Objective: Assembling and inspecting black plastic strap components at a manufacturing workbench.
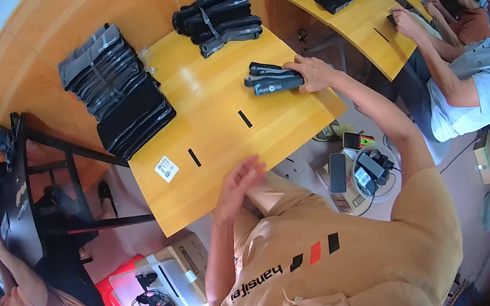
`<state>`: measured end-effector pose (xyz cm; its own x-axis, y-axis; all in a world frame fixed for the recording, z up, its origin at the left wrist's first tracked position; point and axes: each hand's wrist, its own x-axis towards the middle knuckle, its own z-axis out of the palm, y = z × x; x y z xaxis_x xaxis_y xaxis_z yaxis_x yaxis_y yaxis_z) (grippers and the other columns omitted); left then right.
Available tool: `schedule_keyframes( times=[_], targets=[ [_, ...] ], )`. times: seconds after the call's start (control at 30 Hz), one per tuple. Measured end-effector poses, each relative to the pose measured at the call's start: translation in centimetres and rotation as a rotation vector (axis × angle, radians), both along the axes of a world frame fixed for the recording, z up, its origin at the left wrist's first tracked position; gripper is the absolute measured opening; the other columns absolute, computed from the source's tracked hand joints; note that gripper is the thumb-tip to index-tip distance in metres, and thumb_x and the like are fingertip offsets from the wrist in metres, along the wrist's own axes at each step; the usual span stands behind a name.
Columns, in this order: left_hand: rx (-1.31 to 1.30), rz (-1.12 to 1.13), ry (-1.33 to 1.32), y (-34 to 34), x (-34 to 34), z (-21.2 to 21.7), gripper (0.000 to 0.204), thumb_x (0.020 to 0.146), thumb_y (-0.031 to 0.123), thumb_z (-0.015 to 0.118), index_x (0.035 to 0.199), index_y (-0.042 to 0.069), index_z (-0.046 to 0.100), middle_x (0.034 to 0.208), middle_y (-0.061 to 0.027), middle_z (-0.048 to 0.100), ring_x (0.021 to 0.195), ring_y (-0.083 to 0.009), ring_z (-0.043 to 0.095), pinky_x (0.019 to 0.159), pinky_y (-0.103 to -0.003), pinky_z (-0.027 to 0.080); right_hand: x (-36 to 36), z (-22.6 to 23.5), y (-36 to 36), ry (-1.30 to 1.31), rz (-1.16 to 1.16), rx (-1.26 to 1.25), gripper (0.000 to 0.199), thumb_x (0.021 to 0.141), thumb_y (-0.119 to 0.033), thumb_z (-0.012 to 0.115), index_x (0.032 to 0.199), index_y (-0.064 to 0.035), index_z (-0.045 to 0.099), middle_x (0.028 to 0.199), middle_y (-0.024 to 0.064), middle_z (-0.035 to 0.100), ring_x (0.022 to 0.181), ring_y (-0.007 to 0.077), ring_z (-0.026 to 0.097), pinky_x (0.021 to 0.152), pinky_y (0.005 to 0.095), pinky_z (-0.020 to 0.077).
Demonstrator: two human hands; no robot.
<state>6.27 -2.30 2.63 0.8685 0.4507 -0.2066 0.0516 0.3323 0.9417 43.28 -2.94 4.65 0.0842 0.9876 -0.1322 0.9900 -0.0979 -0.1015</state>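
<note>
At the right side of the yellow table [207,87], my right hand [314,72] closes round the end of a small stack of folded black fabric pieces [274,76]. The stack lies on the tabletop, and its lowest piece has a grey band with a pale mark. My left hand [240,183] is just off the near table edge, above my lap, its fingers stretched out and holding nothing. Two short black strips [245,119] lie apart on the table between my hands and the left corner. A white printed label [166,169] is stuck left of them.
A tall stack of folded black and grey pieces [102,70] stands at the back left, and a tied bundle [215,20] at the back. People work at a table [359,21] on the right and a dark table [18,206] on the left. A phone [337,173] lies by a clear tub.
</note>
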Motion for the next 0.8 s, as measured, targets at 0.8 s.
schedule_keyframes(
  times=[0.8],
  targets=[
    [0.240,0.588,-0.151,3.3,8.1,-1.5,0.017,0.088,0.006,0.052,0.105,0.003,0.051,0.092,-0.0032,0.059,0.084,-0.0107,0.056,0.074,-0.026,0.046,-14.6,1.3,-2.2,1.685,-0.230,0.146,0.041,0.066,-0.001,0.060,0.107,0.0017,0.052,0.091,0.0076,0.061,0.080,0.0144,0.059,0.073,0.0260,0.0487]
  ],
)
